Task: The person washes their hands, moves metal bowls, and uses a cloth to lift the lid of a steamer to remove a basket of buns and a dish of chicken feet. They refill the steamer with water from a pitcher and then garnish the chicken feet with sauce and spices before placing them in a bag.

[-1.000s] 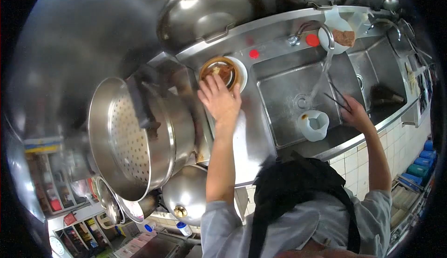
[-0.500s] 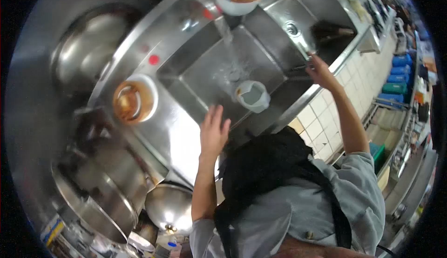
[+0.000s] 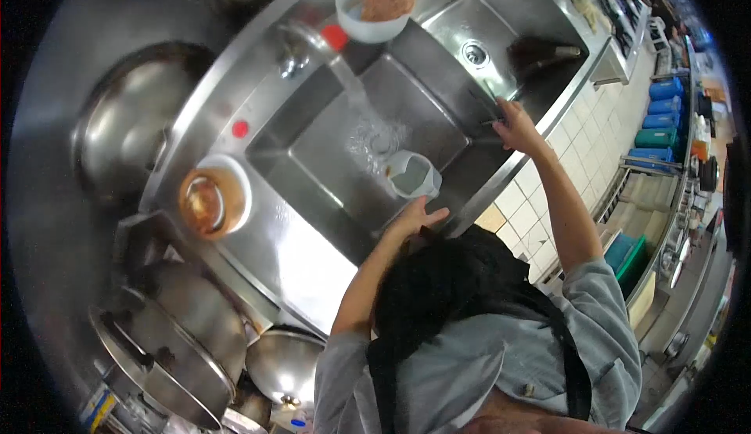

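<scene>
My left hand [image 3: 417,216] is at the near edge of a translucent white container [image 3: 415,174] in the metal sink [image 3: 336,129], its thumb spread from the fingers; whether it touches the rim is unclear. Water runs from the faucet [image 3: 313,36] onto the sink bottom just beyond the container. Over the right part of the sink, near the divider, my right hand [image 3: 516,129] has its fingers closed around something thin that I cannot make out.
A white tub with a brown block [image 3: 389,1] stands behind the sink. An orange-stained container [image 3: 205,203] sits on the left ledge. Large metal pots [image 3: 168,340] are at the lower left. A dark-looking tool [image 3: 547,52] lies in the right basin.
My left hand has moved right and nearer to the container, from the sink's left side. My right hand stays near the divider. The whole view has shifted slightly.
</scene>
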The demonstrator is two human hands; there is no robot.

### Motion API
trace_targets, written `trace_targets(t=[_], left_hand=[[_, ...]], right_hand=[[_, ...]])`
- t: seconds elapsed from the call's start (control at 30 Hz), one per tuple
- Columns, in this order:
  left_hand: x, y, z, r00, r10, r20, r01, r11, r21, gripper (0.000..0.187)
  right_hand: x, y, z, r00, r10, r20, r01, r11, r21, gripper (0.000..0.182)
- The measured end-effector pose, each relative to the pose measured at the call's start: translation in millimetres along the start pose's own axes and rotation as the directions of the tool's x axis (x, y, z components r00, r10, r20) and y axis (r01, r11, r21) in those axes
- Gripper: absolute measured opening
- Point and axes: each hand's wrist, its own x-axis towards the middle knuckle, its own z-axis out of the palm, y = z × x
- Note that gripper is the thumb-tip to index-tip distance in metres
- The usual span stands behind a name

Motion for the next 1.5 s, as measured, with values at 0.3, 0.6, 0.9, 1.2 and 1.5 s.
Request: trace_targets(t=[0.3, 0.6, 0.9, 1.2, 1.5], left_hand=[[15.0, -55.9, 12.7, 0.932, -0.192, -0.308, 0.125, 0.967, -0.224, 0.041], [-103.0, 69.0, -41.7, 0.78, -0.008, -0.626, -0.149, 0.969, -0.198, 0.033], [-303.5, 293.3, -65.0, 0.464, 0.242, -0.852, -0.306, 0.947, 0.102, 0.027], [-504.8, 416.3, -82.8, -0.091, 0.424, -0.901, -0.375, 0.824, 0.426, 0.033], [-618.5, 437.5, -168.9, -0.328, 0.358, -0.874, 0.128, 0.934, 0.334, 0.034]], right_hand=[[7.5, 39.0, -8.7, 0.99, -0.018, -0.139, 0.039, 0.988, 0.152, 0.063], [-44.9, 28.4, 19.5, 0.969, -0.115, -0.219, 0.186, 0.923, 0.337, 0.036], [-55.9, -10.8, 112.9, 0.918, -0.365, 0.153, 0.317, 0.909, 0.27, 0.032], [-57.7, -56.7, 154.2, 0.733, -0.648, 0.205, 0.63, 0.761, 0.154, 0.027], [-80.8, -63.9, 207.3, 0.783, -0.521, 0.34, 0.504, 0.851, 0.146, 0.027]])
